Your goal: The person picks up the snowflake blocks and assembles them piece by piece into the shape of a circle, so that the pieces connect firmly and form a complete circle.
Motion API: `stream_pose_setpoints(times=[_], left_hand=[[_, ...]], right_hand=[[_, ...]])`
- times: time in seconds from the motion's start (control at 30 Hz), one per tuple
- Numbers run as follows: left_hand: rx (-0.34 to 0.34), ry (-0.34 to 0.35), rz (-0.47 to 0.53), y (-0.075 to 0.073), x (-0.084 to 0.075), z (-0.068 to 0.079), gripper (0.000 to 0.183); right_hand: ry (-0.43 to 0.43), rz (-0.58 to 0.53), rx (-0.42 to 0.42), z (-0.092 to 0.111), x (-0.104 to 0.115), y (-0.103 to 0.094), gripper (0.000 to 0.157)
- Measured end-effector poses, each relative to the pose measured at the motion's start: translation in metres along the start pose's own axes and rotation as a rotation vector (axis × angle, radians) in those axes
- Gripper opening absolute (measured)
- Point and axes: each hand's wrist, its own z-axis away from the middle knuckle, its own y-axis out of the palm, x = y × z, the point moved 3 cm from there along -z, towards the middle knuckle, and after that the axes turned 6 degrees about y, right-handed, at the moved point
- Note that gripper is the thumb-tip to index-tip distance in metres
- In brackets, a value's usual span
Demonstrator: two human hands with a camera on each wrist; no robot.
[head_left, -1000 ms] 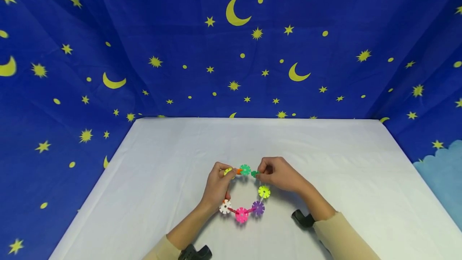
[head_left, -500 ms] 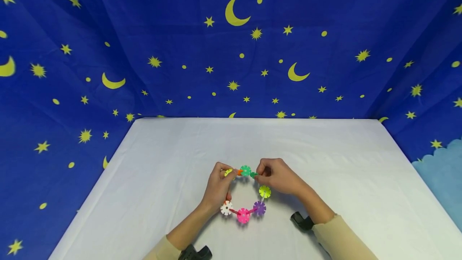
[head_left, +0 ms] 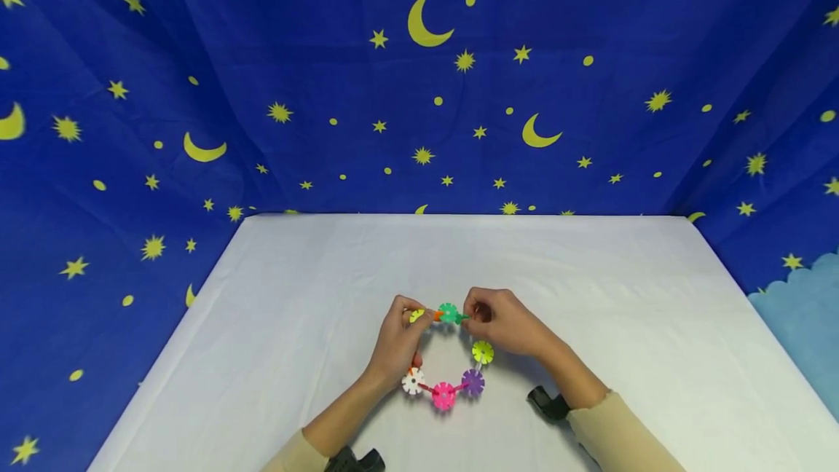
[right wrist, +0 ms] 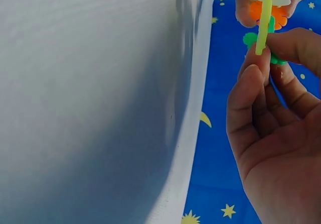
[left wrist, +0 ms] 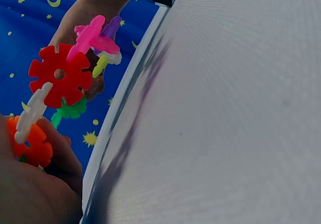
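Several notched plastic snowflake discs, linked edge to edge, form a ring held above the table. In the head view, the left hand [head_left: 395, 341] pinches its upper left part beside a yellow disc [head_left: 416, 316] and an orange disc [head_left: 438, 316]. At the upper right, the right hand [head_left: 503, 319] pinches a dark green disc [head_left: 461, 319] against a teal disc [head_left: 448, 309]. Lower down hang a lime disc [head_left: 483, 347], a purple disc [head_left: 473, 379], a pink disc [head_left: 443, 403] and a white disc [head_left: 412, 387]. A red disc [left wrist: 42, 78] shows in the left wrist view. Fingers hide some links.
A white cloth covers the table [head_left: 314, 275]. Behind and beside it hangs a blue curtain [head_left: 367, 79] with yellow stars and moons. A black wrist mount [head_left: 548, 404] sits under the right forearm, another [head_left: 357, 460] under the left.
The dark green disc in the right hand has moved left, closing the gap to the teal disc, which now meets it. The ring's lower part has shifted slightly right and toward the person.
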Motion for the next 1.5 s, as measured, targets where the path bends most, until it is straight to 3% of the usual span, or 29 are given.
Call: stream_pose_setpoints(times=[0.2, 0.53, 0.93, 1.23, 1.4, 1.5], left_hand=[[0.014, 0.02, -0.056, -0.001, -0.001, 0.0, 0.025], [0.046, 0.032, -0.048, 0.0, 0.0, 0.0, 0.029], [0.02, 0.048, -0.056, 0.0, -0.006, 0.001, 0.026], [0.017, 0.055, -0.04, 0.003, -0.007, 0.002, 0.025], [-0.021, 0.065, -0.007, 0.001, -0.007, 0.001, 0.025], [-0.04, 0.059, 0.034, -0.002, 0.009, -0.004, 0.026]], right_hand=[[-0.016, 0.014, 0.009, 0.0, 0.004, 0.0, 0.01], [0.005, 0.066, -0.033, 0.0, 0.005, 0.002, 0.007], [-0.101, 0.096, -0.137, 0.004, 0.016, 0.006, 0.013], [-0.153, 0.129, -0.137, 0.005, 0.016, 0.007, 0.015], [-0.1, 0.085, -0.099, 0.003, 0.014, 0.005, 0.009], [-0.037, 0.039, -0.034, 0.004, 0.009, 0.001, 0.017]])
